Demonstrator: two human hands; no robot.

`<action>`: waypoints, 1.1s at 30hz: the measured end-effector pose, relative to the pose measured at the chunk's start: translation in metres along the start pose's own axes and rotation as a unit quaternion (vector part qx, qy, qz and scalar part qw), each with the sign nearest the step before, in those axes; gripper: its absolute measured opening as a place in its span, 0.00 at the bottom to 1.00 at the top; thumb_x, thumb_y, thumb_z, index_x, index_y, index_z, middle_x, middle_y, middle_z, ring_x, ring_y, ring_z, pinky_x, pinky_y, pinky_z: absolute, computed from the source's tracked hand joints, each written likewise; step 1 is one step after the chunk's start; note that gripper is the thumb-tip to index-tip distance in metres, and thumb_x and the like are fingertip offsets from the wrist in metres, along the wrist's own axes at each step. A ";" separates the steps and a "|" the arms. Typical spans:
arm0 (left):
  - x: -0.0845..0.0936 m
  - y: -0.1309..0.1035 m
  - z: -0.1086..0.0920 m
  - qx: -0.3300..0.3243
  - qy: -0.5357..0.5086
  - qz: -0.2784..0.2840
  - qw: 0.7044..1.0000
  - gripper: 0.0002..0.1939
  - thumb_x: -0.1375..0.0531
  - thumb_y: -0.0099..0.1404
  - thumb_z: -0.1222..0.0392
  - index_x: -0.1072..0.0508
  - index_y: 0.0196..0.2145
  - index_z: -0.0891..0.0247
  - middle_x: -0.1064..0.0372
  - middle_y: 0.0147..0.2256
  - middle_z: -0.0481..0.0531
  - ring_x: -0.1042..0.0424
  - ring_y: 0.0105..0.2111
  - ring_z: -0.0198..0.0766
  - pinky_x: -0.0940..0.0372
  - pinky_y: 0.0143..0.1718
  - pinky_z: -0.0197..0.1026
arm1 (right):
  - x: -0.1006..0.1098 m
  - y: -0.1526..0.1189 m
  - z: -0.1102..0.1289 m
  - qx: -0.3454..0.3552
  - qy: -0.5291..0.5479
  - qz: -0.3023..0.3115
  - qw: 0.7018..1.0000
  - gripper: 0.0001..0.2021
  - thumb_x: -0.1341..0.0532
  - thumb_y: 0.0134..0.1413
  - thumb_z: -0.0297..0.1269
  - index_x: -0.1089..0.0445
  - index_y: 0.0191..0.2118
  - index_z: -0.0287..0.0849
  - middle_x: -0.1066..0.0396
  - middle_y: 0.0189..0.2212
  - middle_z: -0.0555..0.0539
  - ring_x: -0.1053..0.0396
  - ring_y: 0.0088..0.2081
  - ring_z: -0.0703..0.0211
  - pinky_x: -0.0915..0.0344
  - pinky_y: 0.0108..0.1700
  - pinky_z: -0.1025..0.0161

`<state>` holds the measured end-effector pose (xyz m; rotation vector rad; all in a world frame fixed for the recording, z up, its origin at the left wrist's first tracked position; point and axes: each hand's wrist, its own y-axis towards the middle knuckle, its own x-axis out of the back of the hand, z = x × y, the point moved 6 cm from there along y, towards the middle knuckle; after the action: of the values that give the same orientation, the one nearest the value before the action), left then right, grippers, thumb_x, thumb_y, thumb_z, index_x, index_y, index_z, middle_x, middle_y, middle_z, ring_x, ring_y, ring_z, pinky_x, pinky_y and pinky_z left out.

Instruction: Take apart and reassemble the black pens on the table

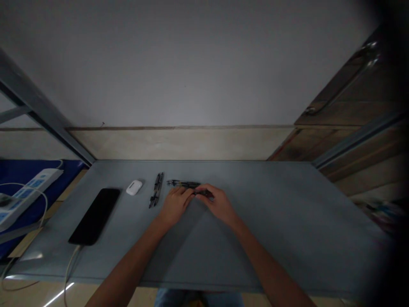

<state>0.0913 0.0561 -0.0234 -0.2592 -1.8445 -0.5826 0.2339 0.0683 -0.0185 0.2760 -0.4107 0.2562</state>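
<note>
Both hands meet near the middle of the grey table [281, 221]. The fingers of my left hand [176, 204] and my right hand [219, 202] are pinched together around a dark pen [206, 193], its left part hidden by the fingertips. Just beyond them, more pens [179, 183] lie sideways, partly covered by my hands. Left of my left hand, a pair of dark pens [156, 189] lies side by side, pointing away from me.
A black phone [95, 217] with a white cable lies at the left, near a white earbud case [134, 187]. Farther left, a white power strip [28, 194] rests on a blue surface. Metal posts rise at both back corners, against the wall.
</note>
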 end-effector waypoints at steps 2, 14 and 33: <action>-0.001 0.000 0.000 -0.004 0.004 0.002 1.000 0.13 0.52 0.72 0.55 0.31 0.45 0.59 0.31 0.37 0.52 0.32 0.40 0.42 0.38 0.45 0.45 | -0.002 0.000 -0.006 -0.027 -0.007 0.015 0.999 0.11 0.44 0.59 0.41 0.28 0.40 0.42 0.26 0.28 0.49 0.29 0.29 0.60 0.34 0.33 0.65; 0.003 0.001 0.005 0.022 -0.023 0.002 1.000 0.13 0.53 0.72 0.58 0.30 0.44 0.61 0.30 0.36 0.53 0.31 0.39 0.42 0.39 0.44 0.44 | 0.011 0.004 -0.001 0.050 0.013 -0.023 0.998 0.04 0.41 0.54 0.32 0.29 0.33 0.43 0.29 0.35 0.46 0.30 0.39 0.58 0.33 0.43 0.60; 0.017 0.000 0.021 0.092 -0.106 -0.055 0.989 0.09 0.50 0.67 0.64 0.30 0.38 0.62 0.29 0.33 0.53 0.30 0.34 0.40 0.41 0.38 0.40 | 0.051 0.004 -0.018 -0.065 0.005 -0.138 0.988 0.15 0.43 0.57 0.47 0.28 0.40 0.42 0.25 0.33 0.44 0.28 0.32 0.56 0.34 0.32 0.63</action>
<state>0.0682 0.0645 -0.0131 -0.0990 -2.1151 -0.4705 0.2843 0.0875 -0.0114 0.1998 -0.3728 -0.0413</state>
